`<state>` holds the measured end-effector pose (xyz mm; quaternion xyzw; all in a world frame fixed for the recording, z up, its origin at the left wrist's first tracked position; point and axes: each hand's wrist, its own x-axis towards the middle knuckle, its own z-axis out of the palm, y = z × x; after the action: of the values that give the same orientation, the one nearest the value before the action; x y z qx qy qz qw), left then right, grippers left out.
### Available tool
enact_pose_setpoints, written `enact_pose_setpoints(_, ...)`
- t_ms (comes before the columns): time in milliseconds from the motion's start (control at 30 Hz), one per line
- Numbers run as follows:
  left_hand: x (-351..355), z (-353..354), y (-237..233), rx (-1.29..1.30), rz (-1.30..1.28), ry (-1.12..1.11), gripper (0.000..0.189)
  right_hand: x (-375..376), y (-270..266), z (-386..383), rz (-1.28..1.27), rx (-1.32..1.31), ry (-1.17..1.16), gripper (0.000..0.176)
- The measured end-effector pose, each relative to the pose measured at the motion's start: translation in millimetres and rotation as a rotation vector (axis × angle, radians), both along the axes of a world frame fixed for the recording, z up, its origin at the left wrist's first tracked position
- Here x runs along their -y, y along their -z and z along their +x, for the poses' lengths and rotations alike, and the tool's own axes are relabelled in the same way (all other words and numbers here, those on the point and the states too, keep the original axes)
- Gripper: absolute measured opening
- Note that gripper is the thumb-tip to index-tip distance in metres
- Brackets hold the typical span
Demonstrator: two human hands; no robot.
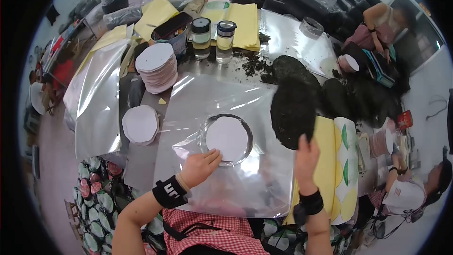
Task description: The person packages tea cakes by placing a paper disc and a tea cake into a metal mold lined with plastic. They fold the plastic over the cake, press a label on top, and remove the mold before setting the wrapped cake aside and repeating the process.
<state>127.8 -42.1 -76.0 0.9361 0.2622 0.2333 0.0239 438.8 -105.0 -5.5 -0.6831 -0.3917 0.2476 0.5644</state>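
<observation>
A white paper disc [227, 138] lies inside a shiny round metal ring [250, 134] on a sheet of clear plastic film [245, 186]. My left hand [202, 167] rests its fingertips on the disc's lower left edge, fingers stretched out and close together. To the right, my right hand [307, 160] pinches the lower edge of a dark round disc [293, 113] with a rough texture, which looks like dried seaweed. This dark disc is tilted up above the film's right edge. White paper discs are stacked in a tall pile [155, 68] and a lower pile [140, 125] on the left.
Two lidded glass jars [213, 41] stand at the back beside a filled basket [170, 30]. Dark crumbs [257, 63] and dark discs [336, 97] lie behind. Yellow sheets [322, 160] and green-marked wrappers [347, 170] lie on the right. Other people [410, 189] sit at the right.
</observation>
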Motion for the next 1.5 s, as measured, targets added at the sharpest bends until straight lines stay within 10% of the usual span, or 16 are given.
enact_pose_setpoints(133, 7, -22, -11, 0.078, 0.005, 0.18, 0.027, 1, 26, -67, 0.377, 1.016, -0.589, 0.045)
enact_pose_setpoints(333, 9, -34, -30, -0.058, -0.244, -0.039, 0.035, -7, 48, -91, 0.221, 0.95, -0.778, 0.09)
enact_pose_setpoints(467, -60, 33, -61, -0.465, -0.449, -0.181, 0.116, -59, 22, -121, -0.11, 1.03, -0.641, 0.093)
enact_pose_setpoints(567, -63, 52, -16, -0.544, -0.287, -0.167, 0.12, -86, 85, -130, -0.547, 1.371, -0.551, 0.097)
enact_pose_setpoints(800, -80, 55, 52, -0.402, -0.349, -0.209, 0.116, -94, 128, -131, -0.445, 1.036, -0.541, 0.03)
enact_pose_setpoints(967, -83, 36, 18, -0.446, -0.278, 0.053, 0.09, -85, 104, -127, -0.319, 1.229, -0.573, 0.032)
enact_pose_setpoints(1100, -18, -13, -55, 0.107, -0.526, 0.005, 0.039, 29, 34, -126, 0.057, 0.64, -0.628, 0.042)
enact_pose_setpoints(1267, 43, -89, -56, -0.161, -0.245, -0.025, 0.022, 121, 93, -58, 0.009, 1.258, -0.482, 0.028)
enact_pose_setpoints(1367, 41, -83, -86, -0.314, -0.008, -0.079, 0.014, 108, -16, -50, -0.01, 1.246, -0.515, 0.02)
enact_pose_setpoints(1500, 94, -79, -88, 0.199, -0.399, 0.366, 0.023, 131, -122, -87, 0.505, 1.003, -0.929, 0.016)
